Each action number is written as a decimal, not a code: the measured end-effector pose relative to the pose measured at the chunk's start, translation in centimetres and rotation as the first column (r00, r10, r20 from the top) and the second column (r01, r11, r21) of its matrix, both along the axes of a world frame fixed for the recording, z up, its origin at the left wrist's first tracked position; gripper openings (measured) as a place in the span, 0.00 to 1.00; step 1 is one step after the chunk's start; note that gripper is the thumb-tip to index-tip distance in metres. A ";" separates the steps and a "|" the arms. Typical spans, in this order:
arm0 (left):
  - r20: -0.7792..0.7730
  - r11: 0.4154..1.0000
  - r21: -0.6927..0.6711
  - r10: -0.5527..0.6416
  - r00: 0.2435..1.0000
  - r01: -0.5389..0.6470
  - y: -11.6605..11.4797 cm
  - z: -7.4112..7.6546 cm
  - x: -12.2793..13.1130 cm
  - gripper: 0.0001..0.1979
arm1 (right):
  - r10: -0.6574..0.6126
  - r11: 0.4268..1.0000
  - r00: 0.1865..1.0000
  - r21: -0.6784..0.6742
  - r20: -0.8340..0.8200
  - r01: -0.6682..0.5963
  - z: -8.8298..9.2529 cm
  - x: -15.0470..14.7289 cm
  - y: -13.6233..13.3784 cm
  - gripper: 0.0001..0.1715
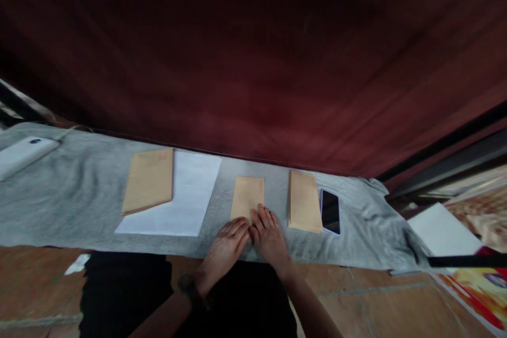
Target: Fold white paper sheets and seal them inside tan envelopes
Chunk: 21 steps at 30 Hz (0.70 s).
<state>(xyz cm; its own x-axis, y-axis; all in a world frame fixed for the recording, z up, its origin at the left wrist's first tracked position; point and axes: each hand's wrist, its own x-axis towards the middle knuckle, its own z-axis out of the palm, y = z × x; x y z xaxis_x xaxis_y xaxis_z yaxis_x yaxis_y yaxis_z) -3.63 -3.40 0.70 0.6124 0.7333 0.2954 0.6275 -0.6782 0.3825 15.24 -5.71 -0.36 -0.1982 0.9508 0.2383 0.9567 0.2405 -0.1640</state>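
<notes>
A small brown paper envelope lies on the grey cloth in front of me, with faint red print near its right edge. My left hand rests on its near left part, fingers stretched toward the right. My right hand lies flat on the near right part, fingers extended forward. The two hands meet at the thumbs and hide the envelope's near end. To the left, a stack of brown envelopes partly covers white paper. Another stack of brown envelopes lies to the right of my right hand.
A dark-screened phone lies beside the right stack. On the far left is a white device with a cable. The grey cloth covers a narrow surface against a dark red panel. A white sheet sits at the far right.
</notes>
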 end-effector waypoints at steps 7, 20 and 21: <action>-0.118 0.996 0.050 0.074 0.990 -0.069 4.2 -1.2 2.8 0.24 | -0.012 1.000 1.000 0.022 0.022 0.012 0.4 -0.4 -2.4 0.28; -0.225 0.983 0.021 0.182 0.957 -0.182 9.7 -1.2 5.4 0.26 | 0.082 0.995 0.996 0.059 -0.030 -0.080 1.1 -0.2 -4.1 0.29; -0.229 0.982 0.023 0.187 0.955 -0.187 10.0 -1.2 5.6 0.26 | 0.085 0.995 0.996 0.062 -0.035 -0.082 1.2 -0.2 -4.2 0.29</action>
<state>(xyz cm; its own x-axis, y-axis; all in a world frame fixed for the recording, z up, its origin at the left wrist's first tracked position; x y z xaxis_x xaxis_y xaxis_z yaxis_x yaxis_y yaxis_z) 1.93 6.65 -0.48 0.5153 0.8412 0.1640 0.8140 -0.5402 0.2134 15.06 -9.86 0.82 -0.2659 0.9148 0.3041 0.9263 0.3299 -0.1823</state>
